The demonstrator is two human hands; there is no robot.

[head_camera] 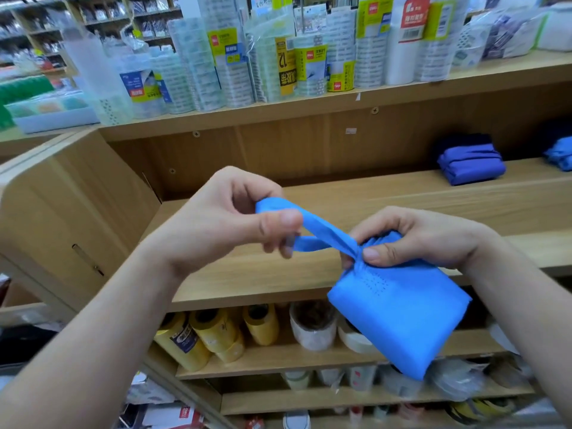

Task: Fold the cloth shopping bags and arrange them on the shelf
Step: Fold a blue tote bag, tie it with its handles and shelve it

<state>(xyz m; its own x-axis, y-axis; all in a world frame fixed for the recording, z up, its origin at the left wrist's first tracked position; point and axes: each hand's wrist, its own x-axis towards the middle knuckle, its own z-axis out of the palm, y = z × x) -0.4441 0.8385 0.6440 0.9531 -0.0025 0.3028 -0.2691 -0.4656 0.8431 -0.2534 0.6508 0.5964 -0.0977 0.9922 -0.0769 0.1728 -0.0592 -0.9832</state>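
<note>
A bright blue cloth shopping bag [399, 317], folded into a compact bundle, hangs in the air in front of the wooden shelf [340, 199]. My right hand [418, 239] pinches the bundle at its top, where the handle leaves it. My left hand [229, 218] grips the blue handle strap [322, 230] and holds it stretched out to the left. At the right end of the shelf lies a folded purple-blue bag [472, 164], and another folded blue bag [561, 154] shows at the frame's right edge.
Packs of clear tape rolls [278, 57] crowd the shelf above. Yellow and white tape rolls [216, 332] fill the shelf below. A wooden cabinet side [62, 205] stands to the left. The left and middle of the bag shelf show bare wood.
</note>
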